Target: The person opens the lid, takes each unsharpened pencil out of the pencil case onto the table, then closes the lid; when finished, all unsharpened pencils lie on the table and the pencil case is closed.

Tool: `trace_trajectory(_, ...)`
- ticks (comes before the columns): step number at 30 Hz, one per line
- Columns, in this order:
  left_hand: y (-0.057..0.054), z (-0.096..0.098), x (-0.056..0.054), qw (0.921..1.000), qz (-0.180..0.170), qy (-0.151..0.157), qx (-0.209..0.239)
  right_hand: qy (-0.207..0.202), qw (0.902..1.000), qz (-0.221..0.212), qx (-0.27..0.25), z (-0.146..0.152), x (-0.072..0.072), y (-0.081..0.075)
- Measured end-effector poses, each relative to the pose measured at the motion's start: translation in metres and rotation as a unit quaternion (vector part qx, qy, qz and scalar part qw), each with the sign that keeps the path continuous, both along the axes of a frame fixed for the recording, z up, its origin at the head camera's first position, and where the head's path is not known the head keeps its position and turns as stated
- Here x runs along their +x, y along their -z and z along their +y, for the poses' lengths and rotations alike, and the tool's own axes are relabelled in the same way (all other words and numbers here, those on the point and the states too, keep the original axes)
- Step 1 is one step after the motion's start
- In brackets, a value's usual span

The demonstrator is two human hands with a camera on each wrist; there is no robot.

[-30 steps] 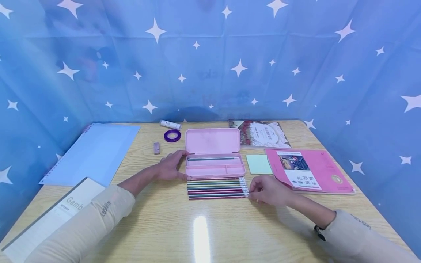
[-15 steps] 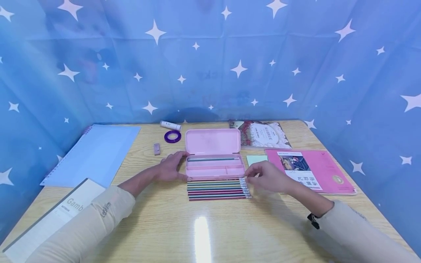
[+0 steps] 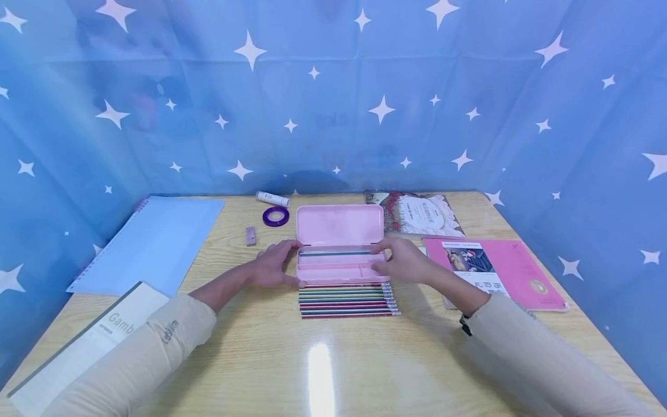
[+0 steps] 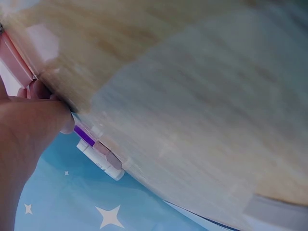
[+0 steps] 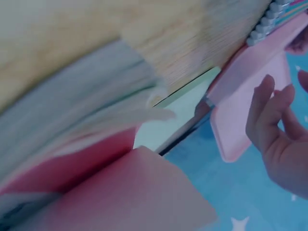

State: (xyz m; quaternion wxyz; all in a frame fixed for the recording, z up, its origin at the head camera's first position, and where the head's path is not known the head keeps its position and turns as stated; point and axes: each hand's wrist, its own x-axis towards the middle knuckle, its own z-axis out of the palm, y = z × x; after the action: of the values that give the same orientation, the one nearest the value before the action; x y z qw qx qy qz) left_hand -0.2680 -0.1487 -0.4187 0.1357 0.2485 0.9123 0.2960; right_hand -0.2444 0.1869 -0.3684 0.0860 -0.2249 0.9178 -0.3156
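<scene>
A pink pencil case (image 3: 325, 274) stands with its lid (image 3: 340, 225) raised, and slim pencils (image 3: 333, 253) lie in its back compartment. My left hand (image 3: 268, 266) grips the case's left end, thumb at the front corner and fingers at the back; the left wrist view shows these fingers (image 4: 41, 90) at its edge. Over the right end is my right hand (image 3: 409, 262), thumb and fingers apart; the right wrist view shows its fingers (image 5: 269, 106) loosely bent with nothing between them. Several striped pencils (image 3: 341, 301) lie in a row before the case, eraser ends to the right.
Behind my left hand are an eraser (image 3: 250, 236), a purple tape roll (image 3: 275, 216) and a white tube (image 3: 273, 199). A blue spiral pad (image 3: 156, 243) and a notebook (image 3: 99, 336) lie left. A pink book (image 3: 526, 275) and a patterned book (image 3: 422, 214) lie right.
My right hand has moved from the pencils' eraser ends up and left, to the right end of the case, now mostly covering the green notepad. The left hand has stayed at the case.
</scene>
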Motion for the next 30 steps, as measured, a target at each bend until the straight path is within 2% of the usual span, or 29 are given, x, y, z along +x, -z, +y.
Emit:
trace_trajectory(3,0.001,0.001,-0.001,1.0000,-0.001,0.003,-0.002,-0.022,0.9994,0.020,0.019,-0.001,-0.009,0.004)
trace_trajectory(11,-0.001,-0.001,0.000,1.0000,-0.004,-0.005,-0.002,-0.053,0.9984,-0.013,0.014,-0.004,-0.023,0.010)
trace_trajectory(13,-0.002,-0.002,0.000,1.0000,-0.004,-0.004,-0.003,-0.061,0.9980,-0.008,0.015,-0.005,-0.027,0.012)
trace_trajectory(18,-0.002,-0.001,-0.001,1.0000,-0.001,-0.004,-0.003,-0.075,0.9964,0.016,0.036,-0.004,-0.032,0.013)
trace_trajectory(25,-0.004,-0.002,0.001,1.0000,-0.005,-0.007,-0.005,-0.086,0.9954,0.015,0.038,-0.001,-0.038,0.018)
trace_trajectory(30,-0.004,-0.002,0.002,0.9999,-0.006,-0.007,-0.003,-0.101,0.9929,0.001,0.062,-0.001,-0.041,0.019)
